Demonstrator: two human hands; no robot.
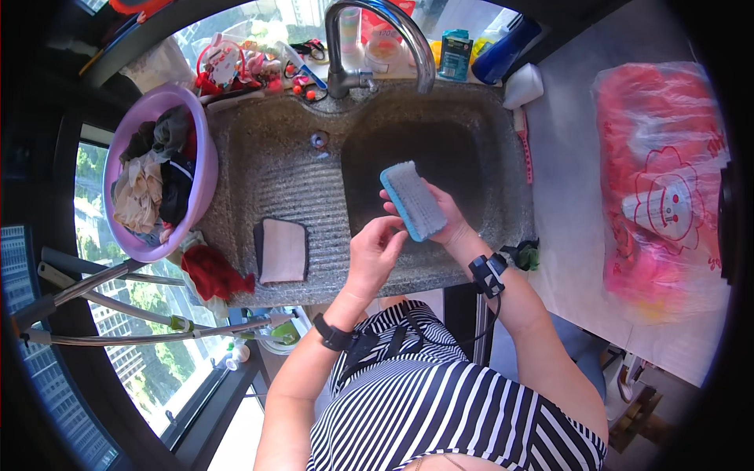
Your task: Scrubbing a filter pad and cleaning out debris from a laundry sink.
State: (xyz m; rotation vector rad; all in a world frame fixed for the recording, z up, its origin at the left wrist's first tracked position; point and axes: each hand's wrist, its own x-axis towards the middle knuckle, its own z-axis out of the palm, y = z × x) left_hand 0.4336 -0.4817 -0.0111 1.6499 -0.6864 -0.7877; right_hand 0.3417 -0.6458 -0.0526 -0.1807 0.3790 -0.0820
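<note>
My right hand (452,221) holds a blue-backed scrubbing brush (415,200) over the dark basin of the stone sink (377,284). The brush's pale grey bristles face up, and my fingers wrap behind its back. Beside its lower left edge is my left hand (377,253), fingers bent and thumb close to the forefinger. Whether those fingertips touch the brush or pinch something small is unclear. On the ribbed drainboard to the left lies a pale pink cloth pad (283,250) with a dark border.
A purple plastic basin (209,194) of clothes stands at the left, near a dark red cloth (212,274) and metal poles (129,309). The chrome faucet (337,59) arches over the sink. Clutter lines the windowsill. On the right counter rests a red plastic-wrapped package (654,129).
</note>
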